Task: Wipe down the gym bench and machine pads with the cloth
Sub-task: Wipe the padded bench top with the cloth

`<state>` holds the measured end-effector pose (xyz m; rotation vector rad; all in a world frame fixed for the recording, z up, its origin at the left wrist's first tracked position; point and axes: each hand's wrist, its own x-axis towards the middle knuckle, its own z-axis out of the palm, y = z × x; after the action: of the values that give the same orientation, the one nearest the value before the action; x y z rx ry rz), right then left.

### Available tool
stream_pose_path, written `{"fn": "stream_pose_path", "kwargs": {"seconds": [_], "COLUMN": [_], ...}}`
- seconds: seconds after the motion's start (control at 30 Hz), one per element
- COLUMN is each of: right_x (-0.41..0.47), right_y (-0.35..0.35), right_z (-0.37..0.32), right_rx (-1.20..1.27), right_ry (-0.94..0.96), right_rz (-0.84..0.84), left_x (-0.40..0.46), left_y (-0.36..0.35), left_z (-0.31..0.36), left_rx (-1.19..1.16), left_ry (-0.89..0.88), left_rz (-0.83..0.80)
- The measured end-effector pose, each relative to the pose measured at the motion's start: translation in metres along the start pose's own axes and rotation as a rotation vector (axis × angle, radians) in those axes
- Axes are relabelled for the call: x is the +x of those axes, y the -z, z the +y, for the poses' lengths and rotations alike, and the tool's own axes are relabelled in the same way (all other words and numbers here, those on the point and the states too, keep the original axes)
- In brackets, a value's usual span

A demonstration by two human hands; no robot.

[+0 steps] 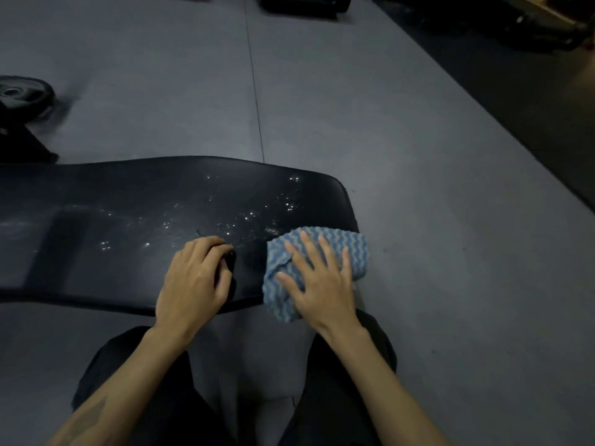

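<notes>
Droplets (225, 217) cover the bench pad (128, 204) mid-surface. Left hand (190, 278), fingers curled around a small dark object, unclear what. Right hand (318, 281), fingers straight and apart, presses the cloth (351, 246) flat at the pad's right end. Sweep leftward through the spray in overlapping passes, even pressure.

Black padded bench top (135, 220) looks like smooth vinyl, faintly glossy, beaded with shiny wet droplets. Blue-and-white wavy-striped cloth (341, 249) is soft, ribbed, matt fabric. Grey floor (402, 140) reads as matt, finely textured rubber matting. Black round weight plate (24, 94) shows a dull sheen.
</notes>
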<state>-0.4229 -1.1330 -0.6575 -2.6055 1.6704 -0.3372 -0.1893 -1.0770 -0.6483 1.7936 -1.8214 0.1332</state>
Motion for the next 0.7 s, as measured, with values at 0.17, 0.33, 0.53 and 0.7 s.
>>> {"fn": "stream_pose_path", "kwargs": {"seconds": [0.17,0.33,0.53,0.7], "right_x": [-0.023,-0.021,-0.005,-0.013], "right_y": [-0.004,-0.007,-0.001,-0.006], "right_z": [-0.008,-0.035,0.005,-0.031], "right_rx": [-0.003,0.013,0.013,0.009], "right_ry": [-0.229,0.076,-0.124,-0.123], "right_rz": [0.093,0.026,0.012,0.024], "left_x": [0.002,0.002,0.002,0.003], "left_y": [0.0,-0.002,0.001,-0.001], "left_z": [0.005,0.0,0.004,0.004], "left_rx": [0.009,0.006,0.001,0.023], "left_ry": [0.024,0.023,0.035,0.022], "left_rz": [0.02,-0.024,-0.016,-0.011]}}
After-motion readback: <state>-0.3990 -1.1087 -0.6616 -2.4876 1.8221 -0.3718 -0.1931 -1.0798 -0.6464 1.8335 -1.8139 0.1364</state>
